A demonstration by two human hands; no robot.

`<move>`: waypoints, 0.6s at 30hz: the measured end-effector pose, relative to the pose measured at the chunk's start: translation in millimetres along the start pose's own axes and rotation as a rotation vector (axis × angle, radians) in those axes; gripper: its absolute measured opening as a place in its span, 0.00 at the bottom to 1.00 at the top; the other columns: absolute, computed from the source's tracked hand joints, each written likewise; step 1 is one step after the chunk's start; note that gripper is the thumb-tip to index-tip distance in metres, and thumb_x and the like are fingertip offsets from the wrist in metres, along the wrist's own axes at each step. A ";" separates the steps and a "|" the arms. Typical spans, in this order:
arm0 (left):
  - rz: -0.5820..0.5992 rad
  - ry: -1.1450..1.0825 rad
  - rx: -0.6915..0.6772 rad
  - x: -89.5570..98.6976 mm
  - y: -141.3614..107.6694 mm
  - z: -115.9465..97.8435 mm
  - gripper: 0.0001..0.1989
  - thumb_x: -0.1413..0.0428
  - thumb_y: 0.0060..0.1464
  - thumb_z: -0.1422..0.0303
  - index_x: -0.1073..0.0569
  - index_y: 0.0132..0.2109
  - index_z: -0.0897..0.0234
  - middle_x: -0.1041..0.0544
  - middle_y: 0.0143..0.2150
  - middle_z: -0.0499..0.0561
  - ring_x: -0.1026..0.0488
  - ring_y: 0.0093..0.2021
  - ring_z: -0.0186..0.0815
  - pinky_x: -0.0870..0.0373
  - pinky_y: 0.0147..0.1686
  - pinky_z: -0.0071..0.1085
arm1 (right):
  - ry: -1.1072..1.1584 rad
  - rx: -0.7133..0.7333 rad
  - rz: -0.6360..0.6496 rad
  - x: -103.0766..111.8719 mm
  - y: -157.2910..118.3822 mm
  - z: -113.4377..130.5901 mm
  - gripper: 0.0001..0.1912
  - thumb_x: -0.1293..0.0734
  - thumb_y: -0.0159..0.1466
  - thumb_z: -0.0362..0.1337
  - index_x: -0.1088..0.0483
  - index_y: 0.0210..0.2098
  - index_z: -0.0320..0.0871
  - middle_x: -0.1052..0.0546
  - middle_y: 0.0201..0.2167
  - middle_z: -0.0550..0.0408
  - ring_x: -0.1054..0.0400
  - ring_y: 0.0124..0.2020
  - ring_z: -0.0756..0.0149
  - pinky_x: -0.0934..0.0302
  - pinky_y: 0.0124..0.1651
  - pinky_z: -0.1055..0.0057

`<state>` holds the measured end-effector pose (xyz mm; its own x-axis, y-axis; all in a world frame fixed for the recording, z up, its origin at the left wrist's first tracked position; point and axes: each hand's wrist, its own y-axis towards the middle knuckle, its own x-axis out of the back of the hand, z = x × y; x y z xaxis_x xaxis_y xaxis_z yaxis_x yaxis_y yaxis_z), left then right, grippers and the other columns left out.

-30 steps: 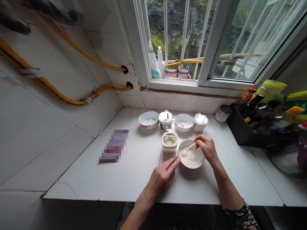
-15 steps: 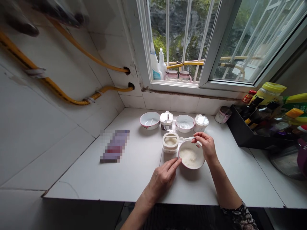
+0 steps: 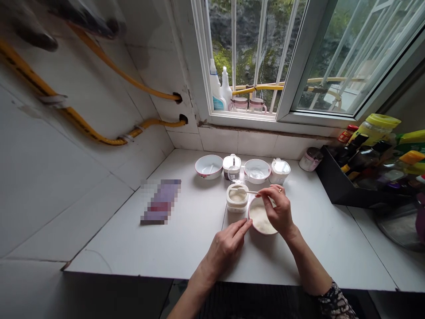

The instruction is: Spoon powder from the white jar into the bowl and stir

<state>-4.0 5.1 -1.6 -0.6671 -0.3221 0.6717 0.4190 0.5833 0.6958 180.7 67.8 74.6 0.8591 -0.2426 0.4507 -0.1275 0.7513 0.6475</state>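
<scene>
Furthest left, the left hand point(image 3: 228, 241) lies with its fingers out straight, tips against the bowl's near-left rim, not gripping. Just beyond stands the open container point(image 3: 237, 208), squat and probably light. Over its mouth is the white spoon point(image 3: 248, 192), long axis running nearly level across my view, scoop leftward, handle rightward; it looks light and stiff, best held by the handle's end. Next, the bowl point(image 3: 253, 204), likely smooth enough to skid. Rightmost, the right hand point(image 3: 278, 208) pinches the handle.
</scene>
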 end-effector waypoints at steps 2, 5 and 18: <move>0.005 -0.004 0.004 0.3 0.2 -0.6 0.27 0.56 0.62 0.82 0.39 0.66 0.66 0.23 0.52 0.60 0.23 0.51 0.38 0.21 0.48 0.31 | 0.133 -0.209 -0.047 5.0 0.0 -1.7 0.06 0.37 0.64 0.37 0.29 0.35 0.46 0.21 0.27 0.53 0.28 0.34 0.59 0.37 0.46 0.59; 0.009 -0.004 0.013 0.1 0.3 -1.4 0.27 0.56 0.62 0.82 0.39 0.66 0.66 0.23 0.52 0.60 0.23 0.51 0.38 0.21 0.48 0.31 | 0.300 -0.429 -0.085 14.7 -0.2 -10.0 0.07 0.37 0.62 0.40 0.30 0.33 0.45 0.24 0.23 0.55 0.29 0.28 0.61 0.37 0.37 0.64; 0.006 -0.007 0.009 -1.4 -0.8 0.0 0.28 0.56 0.61 0.82 0.39 0.67 0.65 0.23 0.53 0.59 0.23 0.52 0.38 0.21 0.48 0.31 | 0.074 -0.449 0.196 15.0 0.5 -21.2 0.07 0.40 0.52 0.35 0.32 0.21 0.46 0.27 0.15 0.59 0.34 0.23 0.65 0.38 0.43 0.64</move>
<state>-3.5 5.2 -3.1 -0.6691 -0.3130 0.6741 0.4178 0.5917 0.6895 204.0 77.6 68.7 0.8752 -0.0386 0.4823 -0.0775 0.9727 0.2186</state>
